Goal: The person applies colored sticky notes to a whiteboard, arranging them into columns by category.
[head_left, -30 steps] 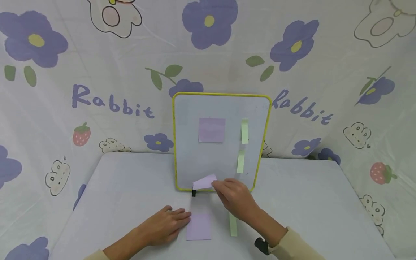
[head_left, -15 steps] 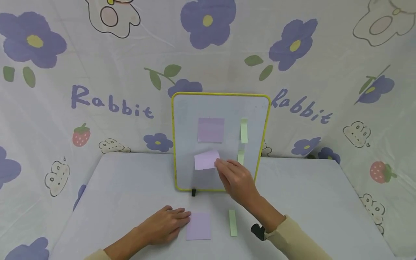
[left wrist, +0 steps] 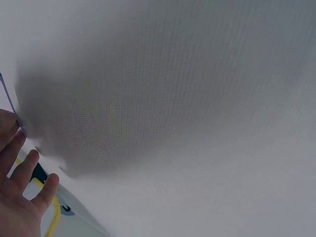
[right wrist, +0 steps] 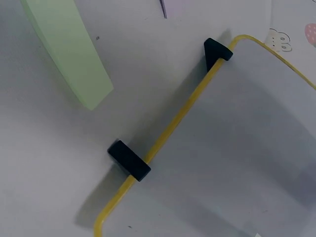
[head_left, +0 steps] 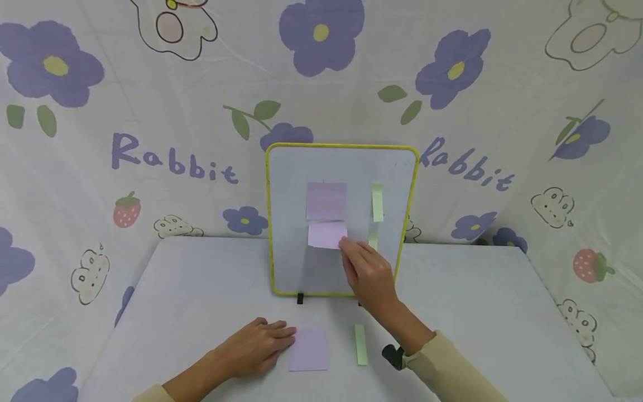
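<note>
My right hand [head_left: 370, 276] pinches a light purple sticky note [head_left: 325, 235] by its lower right corner, up at the whiteboard [head_left: 296, 268]. The note's top edge lies just under another purple sticky note [head_left: 326, 201] stuck on the board; its lower part tilts outward. My left hand [head_left: 257, 349] rests on the table, fingertips touching the left edge of a purple sticky-note pad [head_left: 308, 350]. In the left wrist view, the left fingers [left wrist: 47, 192] are spread and mostly straight by the pad's thin edge. The right wrist view does not show the right hand.
Two green strips stick to the board's right side, an upper strip [head_left: 378, 202] and a lower strip [head_left: 373, 240] partly behind my right hand. A green strip pad [head_left: 360, 345] lies on the table. Black feet [right wrist: 129, 160] hold the yellow-framed board upright. A patterned cloth [head_left: 201, 111] hangs behind.
My right hand has lifted the purple sticky note from the board's bottom edge up to just below the upper note. The left hand stays by the pad.
</note>
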Demonstrator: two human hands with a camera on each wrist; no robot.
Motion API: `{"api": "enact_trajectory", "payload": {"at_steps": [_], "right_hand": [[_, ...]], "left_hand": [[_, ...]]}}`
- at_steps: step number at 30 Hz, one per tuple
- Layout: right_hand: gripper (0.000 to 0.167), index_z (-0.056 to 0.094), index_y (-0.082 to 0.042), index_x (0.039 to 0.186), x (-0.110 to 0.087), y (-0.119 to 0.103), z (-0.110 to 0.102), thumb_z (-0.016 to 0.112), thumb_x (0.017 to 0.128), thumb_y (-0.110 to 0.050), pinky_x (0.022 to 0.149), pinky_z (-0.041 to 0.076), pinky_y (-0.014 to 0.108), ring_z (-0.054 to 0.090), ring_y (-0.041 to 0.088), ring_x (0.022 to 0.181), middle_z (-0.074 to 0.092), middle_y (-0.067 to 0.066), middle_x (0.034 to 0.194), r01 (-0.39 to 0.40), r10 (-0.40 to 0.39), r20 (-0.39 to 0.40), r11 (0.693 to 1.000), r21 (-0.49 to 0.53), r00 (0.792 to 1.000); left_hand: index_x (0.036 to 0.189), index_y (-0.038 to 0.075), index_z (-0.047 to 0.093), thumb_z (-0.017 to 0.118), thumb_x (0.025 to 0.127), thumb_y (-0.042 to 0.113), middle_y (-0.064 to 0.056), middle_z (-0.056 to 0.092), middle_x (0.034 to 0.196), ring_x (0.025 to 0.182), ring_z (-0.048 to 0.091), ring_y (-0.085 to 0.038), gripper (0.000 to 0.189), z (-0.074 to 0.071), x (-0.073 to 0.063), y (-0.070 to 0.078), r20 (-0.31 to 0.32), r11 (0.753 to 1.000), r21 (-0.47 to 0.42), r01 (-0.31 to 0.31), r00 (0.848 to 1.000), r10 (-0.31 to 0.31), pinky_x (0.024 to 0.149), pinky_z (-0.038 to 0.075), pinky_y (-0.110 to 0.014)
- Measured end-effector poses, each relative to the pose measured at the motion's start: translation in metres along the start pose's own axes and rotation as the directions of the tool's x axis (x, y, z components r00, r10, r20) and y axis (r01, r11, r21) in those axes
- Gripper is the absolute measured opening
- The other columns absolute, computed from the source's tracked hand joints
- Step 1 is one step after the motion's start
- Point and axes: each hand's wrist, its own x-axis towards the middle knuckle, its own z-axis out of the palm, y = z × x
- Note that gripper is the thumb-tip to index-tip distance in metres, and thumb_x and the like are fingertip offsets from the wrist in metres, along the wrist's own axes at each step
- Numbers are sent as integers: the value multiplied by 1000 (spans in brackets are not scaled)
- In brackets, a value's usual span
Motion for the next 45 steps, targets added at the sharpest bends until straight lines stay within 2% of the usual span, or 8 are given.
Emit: {"api": "enact_trajectory", "payload": {"at_steps": [16,21,31,37,39,41,43,45], "right_hand": [[25,70,2,111,-13,4,13,70,86,6,77,59,41,71,30,87,74,14,105,6,-6,13,999,49,1000],[26,70,2,112,-14,5,14,70,87,5,78,58,40,70,29,89,73,14,106,-6,5,25,999,47,1000],[27,71,3,113,-15,8,14,72,86,4,79,58,39,71,29,90,73,15,108,-8,7,53,999,31,999],[26,71,3,112,-15,9,15,71,86,4,78,58,40,71,29,89,73,15,107,-11,9,58,1000,28,998],[26,71,3,112,-15,9,15,72,86,3,78,58,39,71,28,89,73,15,107,-13,11,62,1000,25,998],[25,71,3,112,-15,8,15,72,86,3,78,58,39,71,28,89,74,15,107,-16,15,65,1000,23,998],[25,71,3,112,-15,8,15,72,86,3,77,58,39,71,28,89,74,15,107,-20,18,66,1000,20,998],[25,71,3,112,-15,8,15,71,87,2,77,59,38,71,27,88,74,14,107,-24,23,69,1000,18,997]], "left_hand": [[130,13,67,59,95,18,-1,62,136,125,59,-21,36,-2,-1,0,20,1000,-20,18,1000,-18,90,50,-43],[129,13,68,60,95,18,-1,63,135,123,60,-21,35,-3,-1,1,-1,1000,-8,7,1000,-7,88,51,-43],[130,14,67,60,96,22,1,62,136,126,58,-18,36,-5,3,1,44,1000,27,2,999,-3,91,50,-41],[127,13,69,61,96,22,1,63,135,126,57,-19,33,-9,8,1,49,999,50,-17,999,14,90,50,-41],[125,13,69,61,96,22,-1,63,135,126,58,-20,31,-14,11,-1,34,999,37,-11,999,9,90,51,-42],[123,12,70,62,96,20,-3,63,134,125,58,-21,29,-20,16,-4,-8,999,32,7,1000,-7,89,51,-43],[120,11,71,64,94,18,-6,65,132,123,60,-22,28,-30,23,-8,-79,999,34,36,996,-34,88,52,-42],[119,9,72,66,92,16,-7,66,129,121,62,-23,29,-41,29,-14,-173,996,48,72,983,-62,87,53,-42]]}}
